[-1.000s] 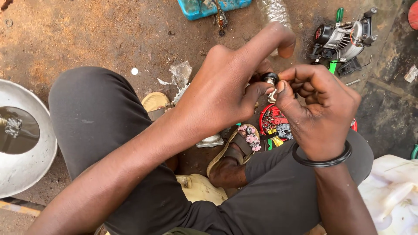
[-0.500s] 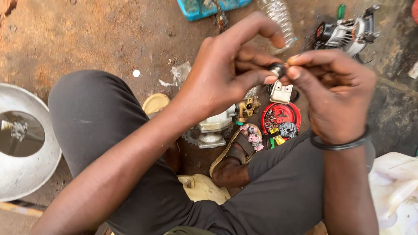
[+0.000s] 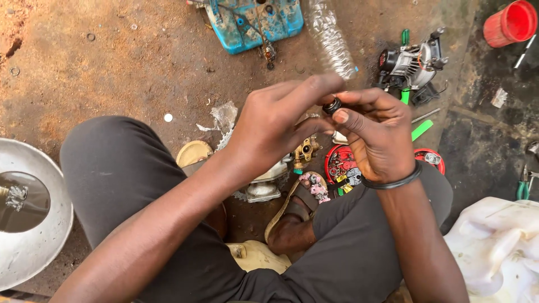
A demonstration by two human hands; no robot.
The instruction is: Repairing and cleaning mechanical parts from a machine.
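Most of a small dark ring-shaped part (image 3: 332, 105) is hidden between fingertips, so its exact kind cannot be made out. It is held above the knees, over a red lid of small hardware (image 3: 341, 163) that is half covered by the right hand (image 3: 377, 137). The part is pinched from both sides: the left hand (image 3: 275, 123) is curled from the left with its index finger extended, the right hand's fingers are closed around it.

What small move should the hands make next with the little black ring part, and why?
Probably turn the small black ring-shaped part a little between the fingertips: both the left hand and right hand pinch it, raised above the red round tray of small parts, with only its edge showing.
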